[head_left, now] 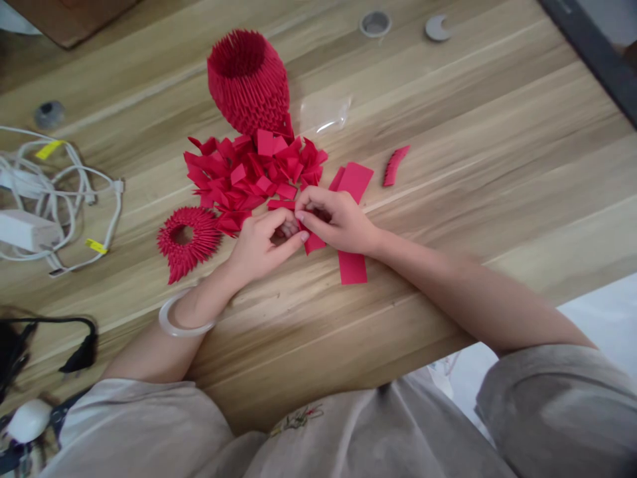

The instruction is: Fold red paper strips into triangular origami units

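My left hand [266,244] and my right hand [338,219] meet at the fingertips, both closed on a small red paper piece [314,244] that their fingers partly cover. Red paper strips [354,267] lie under and beside my right hand. Just beyond my hands is a heap of folded red paper pieces [249,169]. A round red folded-paper ring [196,236] rests left of my left hand. Behind the heap stands a red paper vase shape [256,86] with an open top.
White cables with an adapter [30,229] lie at the left, a black plug [79,355] below them. A clear plastic bag [326,114] and a small curved red piece [396,166] lie beyond my right hand. A cardboard box [70,20] is at the top left.
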Motion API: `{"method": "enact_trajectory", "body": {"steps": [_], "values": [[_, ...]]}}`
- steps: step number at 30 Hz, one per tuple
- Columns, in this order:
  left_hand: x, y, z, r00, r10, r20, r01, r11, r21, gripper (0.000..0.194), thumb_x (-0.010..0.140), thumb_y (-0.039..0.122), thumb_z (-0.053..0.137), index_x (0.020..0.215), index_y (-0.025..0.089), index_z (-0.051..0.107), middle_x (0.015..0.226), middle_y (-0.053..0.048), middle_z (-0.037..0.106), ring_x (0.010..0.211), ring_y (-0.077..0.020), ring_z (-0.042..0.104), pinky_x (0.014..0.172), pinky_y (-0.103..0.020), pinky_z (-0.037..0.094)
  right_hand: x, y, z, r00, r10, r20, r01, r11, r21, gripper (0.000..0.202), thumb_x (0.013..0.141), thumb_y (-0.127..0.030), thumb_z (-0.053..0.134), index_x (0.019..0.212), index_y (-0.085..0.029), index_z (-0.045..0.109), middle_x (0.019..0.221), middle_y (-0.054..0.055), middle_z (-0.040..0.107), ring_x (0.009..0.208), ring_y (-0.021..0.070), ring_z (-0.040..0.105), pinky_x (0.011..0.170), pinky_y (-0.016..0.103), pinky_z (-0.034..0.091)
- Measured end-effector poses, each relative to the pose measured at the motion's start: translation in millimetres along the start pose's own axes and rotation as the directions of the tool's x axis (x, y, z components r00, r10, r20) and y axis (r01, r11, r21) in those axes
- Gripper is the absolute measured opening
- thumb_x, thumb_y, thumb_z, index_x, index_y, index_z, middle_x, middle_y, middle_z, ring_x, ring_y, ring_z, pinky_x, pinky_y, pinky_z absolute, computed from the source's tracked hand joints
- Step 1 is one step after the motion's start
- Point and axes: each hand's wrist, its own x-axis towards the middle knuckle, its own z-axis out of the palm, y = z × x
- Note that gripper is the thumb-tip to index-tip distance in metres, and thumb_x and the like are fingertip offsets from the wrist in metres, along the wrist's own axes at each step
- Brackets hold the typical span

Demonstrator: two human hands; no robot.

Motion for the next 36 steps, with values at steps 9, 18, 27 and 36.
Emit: {"method": "enact_trajectory", "body": {"steps": [9,18,27,36], "values": [[1.1,1.8,-1.4,1.000,-0.003,-0.001,0.003,1.000,-0.003,0.017,0.083,0.030,0.062,0.076,0.016,0.057,0.066,0.002,0.062,0.057,-0.0086,0.054,0.056,-0.019,0.043,0.7,-0.8,-0.1,1.000,0.026,0.011,-0.026,1.000,0.008,0.009,0.085,-0.020,0.050,0.081,-0.013,0.053,0.061,-0.005,0.046,0.055,0.0058,0.040,0.057,0.019,0.034],[0.9,1.9,-1.6,1.000,0.009,0.000,-0.009,1.000,-0.011,0.017,0.083,0.029,0.062,0.076,0.015,0.057,0.066,0.002,0.062,0.056,-0.0087,0.054,0.056,-0.019,0.043,1.0,-0.5,0.3,1.000,0.025,0.015,-0.025,1.000,-0.011,0.009,0.085,-0.020,0.051,0.082,-0.013,0.054,0.060,-0.005,0.047,0.055,0.0055,0.040,0.057,0.019,0.034],[0.0,0.8,-1.8,1.000,0.007,0.002,-0.007,1.000,-0.007,0.017,0.083,0.030,0.061,0.077,0.016,0.056,0.066,0.002,0.062,0.056,-0.0086,0.053,0.055,-0.020,0.043,1.2,-0.9,0.4,0.999,0.030,0.015,-0.030,0.999,-0.013,0.010,0.086,-0.021,0.050,0.081,-0.013,0.053,0.061,-0.004,0.048,0.055,0.0056,0.039,0.057,0.019,0.035],[-0.1,1.3,-2.0,1.000,-0.008,0.011,0.008,1.000,-0.014,0.017,0.084,0.031,0.061,0.077,0.016,0.057,0.066,0.002,0.062,0.056,-0.0090,0.055,0.056,-0.020,0.044,1.5,-0.9,0.2,0.999,0.037,0.029,-0.037,0.999,-0.012,0.010,0.086,-0.022,0.049,0.082,-0.013,0.052,0.064,-0.003,0.049,0.057,0.0064,0.041,0.059,0.020,0.035]]}}
